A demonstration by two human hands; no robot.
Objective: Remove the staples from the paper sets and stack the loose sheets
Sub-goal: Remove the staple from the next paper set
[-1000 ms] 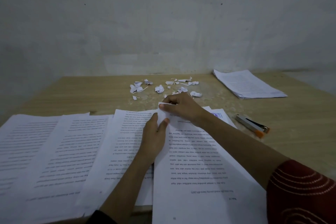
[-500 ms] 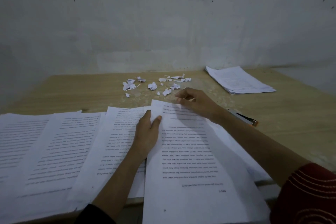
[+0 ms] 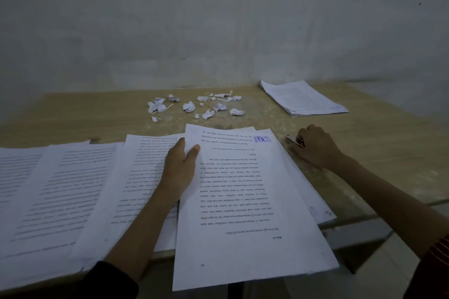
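Wooden surface (image 3: 73, 116) against a grey wall (image 3: 218, 31), dim light. Near edge: stamped paper set (image 3: 243, 196), overhanging. At the set's left edge, left hand (image 3: 178, 170) holds the top sheet between thumb and fingers, thumb on top. Just right of the set, right hand (image 3: 315, 147), fingers curled round a metal tool (image 3: 295, 141). Beyond the set: torn scraps (image 3: 194, 105); farther right, stacked loose sheets (image 3: 303, 98). Left of the set: spread pages (image 3: 60, 189).

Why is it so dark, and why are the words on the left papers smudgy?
Head view: dim bluish light greys everything; the left papers are smeared toward the frame edge, while the page the left hand holds is sharper; the tool under the right hand is shadowed.
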